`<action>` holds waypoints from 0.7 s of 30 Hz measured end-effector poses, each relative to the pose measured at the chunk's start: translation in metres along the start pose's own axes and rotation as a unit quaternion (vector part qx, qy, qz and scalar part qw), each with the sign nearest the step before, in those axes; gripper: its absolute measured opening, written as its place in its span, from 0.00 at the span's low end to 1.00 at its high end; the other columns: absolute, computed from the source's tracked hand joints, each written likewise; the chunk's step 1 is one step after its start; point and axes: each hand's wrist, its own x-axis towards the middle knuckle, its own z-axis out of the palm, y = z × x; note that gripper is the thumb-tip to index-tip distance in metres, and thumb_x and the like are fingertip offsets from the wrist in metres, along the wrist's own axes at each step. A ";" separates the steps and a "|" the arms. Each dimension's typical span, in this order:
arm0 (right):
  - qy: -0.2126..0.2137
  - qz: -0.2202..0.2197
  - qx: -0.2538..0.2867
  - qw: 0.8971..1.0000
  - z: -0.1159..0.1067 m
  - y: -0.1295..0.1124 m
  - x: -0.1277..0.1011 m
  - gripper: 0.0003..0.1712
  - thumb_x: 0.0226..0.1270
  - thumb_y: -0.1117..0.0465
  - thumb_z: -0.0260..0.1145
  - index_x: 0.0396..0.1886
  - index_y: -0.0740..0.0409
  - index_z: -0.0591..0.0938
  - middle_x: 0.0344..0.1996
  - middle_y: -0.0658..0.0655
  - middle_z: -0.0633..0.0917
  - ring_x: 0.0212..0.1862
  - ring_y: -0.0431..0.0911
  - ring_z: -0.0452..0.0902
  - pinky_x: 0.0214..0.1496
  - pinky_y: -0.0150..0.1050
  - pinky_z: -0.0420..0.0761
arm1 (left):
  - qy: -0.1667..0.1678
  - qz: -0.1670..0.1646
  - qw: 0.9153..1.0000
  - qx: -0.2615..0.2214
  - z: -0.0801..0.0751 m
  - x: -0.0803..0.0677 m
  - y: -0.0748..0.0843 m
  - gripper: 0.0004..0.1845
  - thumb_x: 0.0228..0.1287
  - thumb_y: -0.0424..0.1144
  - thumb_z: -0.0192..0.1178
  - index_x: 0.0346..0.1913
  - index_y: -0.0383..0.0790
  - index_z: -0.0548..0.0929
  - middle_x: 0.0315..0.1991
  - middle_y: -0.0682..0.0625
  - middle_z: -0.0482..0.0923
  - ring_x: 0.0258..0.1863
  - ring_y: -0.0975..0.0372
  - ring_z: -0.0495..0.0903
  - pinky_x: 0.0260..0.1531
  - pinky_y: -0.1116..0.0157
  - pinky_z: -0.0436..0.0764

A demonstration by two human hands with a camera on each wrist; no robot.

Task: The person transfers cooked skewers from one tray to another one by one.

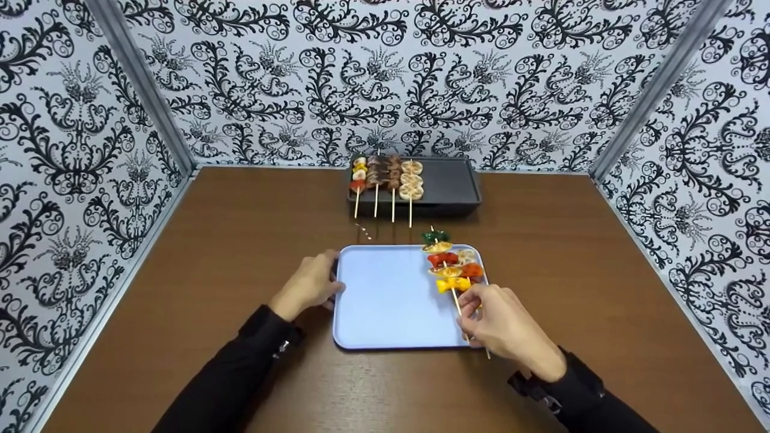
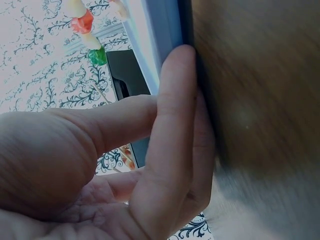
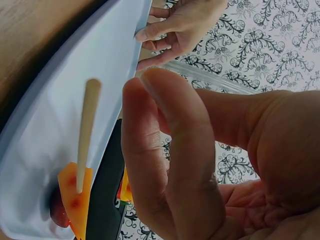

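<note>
Right, four skewers (image 1: 385,180) already lie side by side on the left half of the dark griddle (image 1: 448,183) at the desk's (image 1: 240,240) far edge, so that part looks done. Two remain on the right edge of the blue tray (image 1: 385,300). My right hand (image 1: 502,328) hovers at the stick end of the vegetable skewer (image 1: 448,267); from the wrist view my grip sits just off the stick, fingers loosely curled, nothing pinched yet. My left hand (image 1: 310,285) steadies the tray's left edge, fingers straight against the rim. The griddle's right half has room, I'd judge.
</note>
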 end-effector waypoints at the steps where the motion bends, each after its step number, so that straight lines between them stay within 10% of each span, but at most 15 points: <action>1: -0.003 0.001 0.004 1.000 0.000 0.000 0.000 0.05 0.62 0.70 0.68 0.38 0.60 0.85 0.26 0.48 0.84 0.18 0.39 0.80 0.19 0.33 0.84 | 0.000 0.002 1.000 0.004 0.000 0.000 0.000 0.39 0.65 0.21 0.66 0.77 0.29 0.65 0.34 0.40 0.81 0.24 0.55 0.86 0.20 0.62 0.90; 21: -0.035 0.019 0.004 0.999 0.009 0.002 -0.001 0.07 0.63 0.69 0.71 0.40 0.63 0.84 0.25 0.50 0.83 0.17 0.40 0.81 0.18 0.34 0.84 | -0.007 0.008 1.000 0.010 -0.002 -0.001 -0.003 0.38 0.66 0.23 0.66 0.78 0.30 0.64 0.32 0.40 0.81 0.23 0.56 0.86 0.21 0.63 0.90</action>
